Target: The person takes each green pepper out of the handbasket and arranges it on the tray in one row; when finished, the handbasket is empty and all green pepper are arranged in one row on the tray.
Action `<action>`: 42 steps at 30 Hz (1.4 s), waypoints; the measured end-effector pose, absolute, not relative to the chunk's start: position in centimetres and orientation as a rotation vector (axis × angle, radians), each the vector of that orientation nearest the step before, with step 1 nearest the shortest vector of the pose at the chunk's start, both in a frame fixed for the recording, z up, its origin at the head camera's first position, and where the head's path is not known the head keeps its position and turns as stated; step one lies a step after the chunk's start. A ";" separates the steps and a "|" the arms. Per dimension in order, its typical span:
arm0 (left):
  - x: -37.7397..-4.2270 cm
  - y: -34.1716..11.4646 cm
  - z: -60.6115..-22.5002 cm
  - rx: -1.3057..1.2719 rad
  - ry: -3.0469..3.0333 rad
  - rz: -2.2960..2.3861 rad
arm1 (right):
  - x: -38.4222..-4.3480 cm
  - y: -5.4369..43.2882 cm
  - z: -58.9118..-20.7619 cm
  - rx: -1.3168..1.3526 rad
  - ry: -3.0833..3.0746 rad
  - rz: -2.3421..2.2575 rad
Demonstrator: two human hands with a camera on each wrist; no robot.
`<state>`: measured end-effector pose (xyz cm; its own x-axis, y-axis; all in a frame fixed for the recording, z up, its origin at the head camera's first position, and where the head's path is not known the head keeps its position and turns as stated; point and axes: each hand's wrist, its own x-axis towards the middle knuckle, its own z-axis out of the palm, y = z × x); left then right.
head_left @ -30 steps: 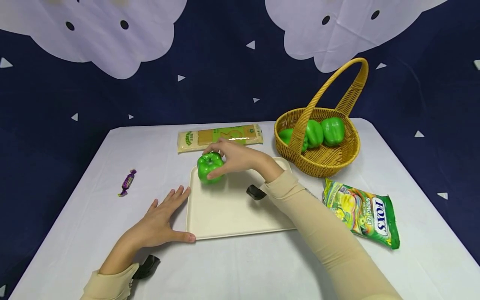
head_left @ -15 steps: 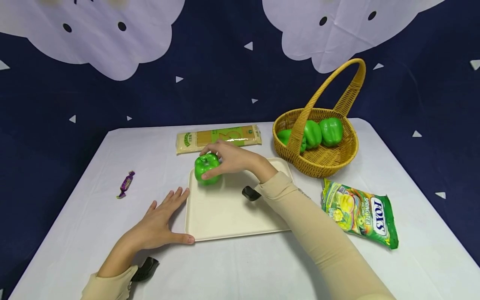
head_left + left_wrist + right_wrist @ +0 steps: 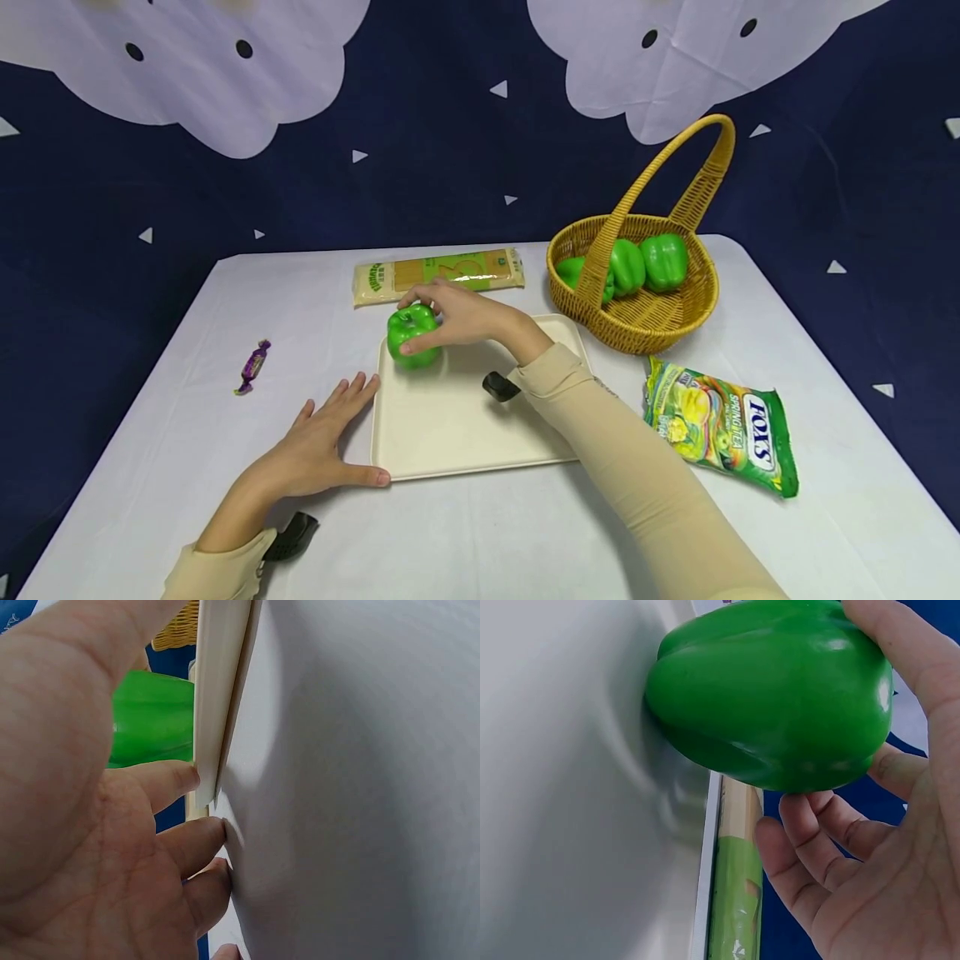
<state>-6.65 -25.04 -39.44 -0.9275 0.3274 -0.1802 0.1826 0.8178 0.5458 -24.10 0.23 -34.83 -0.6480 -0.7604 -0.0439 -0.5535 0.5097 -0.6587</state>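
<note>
A glossy green bell pepper [image 3: 412,337] stands upright at the far left corner of the cream tray [image 3: 465,417]. My right hand [image 3: 465,315] grips it from the right, thumb on the near side and fingers on the far side. In the right wrist view the pepper [image 3: 772,697] meets the tray surface, with thumb and fingertips against its upper part. My left hand [image 3: 318,446] lies spread at the tray's left edge, its thumb by the near left corner. The left wrist view has a fingertip touching the tray rim [image 3: 217,697].
A wicker basket [image 3: 652,321] with several green bell peppers [image 3: 663,261] stands at the back right. Behind the tray lies a noodle packet [image 3: 438,275]. A green FOX'S candy bag [image 3: 723,425] lies right of the tray, and a purple wrapped candy [image 3: 253,367] lies at left.
My right hand and the bell pepper have shifted slightly left toward the tray's corner, then stayed nearly still. The left hand keeps its place at the tray's edge.
</note>
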 end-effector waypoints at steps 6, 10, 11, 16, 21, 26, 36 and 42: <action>-6.7 -25.1 -39.4 0.399 2.738 0.783 | -24.1 0.3 -34.8 -1.105 2.426 -0.873; -6.7 -25.2 -39.5 0.401 2.740 0.778 | -24.2 0.3 -34.8 -1.112 2.414 -0.863; -6.7 -25.2 -39.5 0.401 2.739 0.778 | -24.2 0.3 -34.8 -1.114 2.408 -0.863; -6.7 -25.1 -39.5 0.395 2.738 0.774 | -24.1 0.6 -34.5 -1.137 2.389 -0.858; -6.8 -25.1 -39.5 0.393 2.739 0.768 | -24.0 0.8 -34.4 -1.159 2.378 -0.852; -6.7 -25.1 -39.6 0.394 2.737 0.771 | -23.8 0.6 -34.4 -1.148 2.399 -0.851; -6.8 -25.1 -39.7 0.412 2.747 0.760 | -23.6 0.6 -34.5 -1.151 2.434 -0.839; -6.9 -25.1 -39.7 0.417 2.751 0.744 | -23.3 1.1 -34.3 -1.131 2.439 -0.834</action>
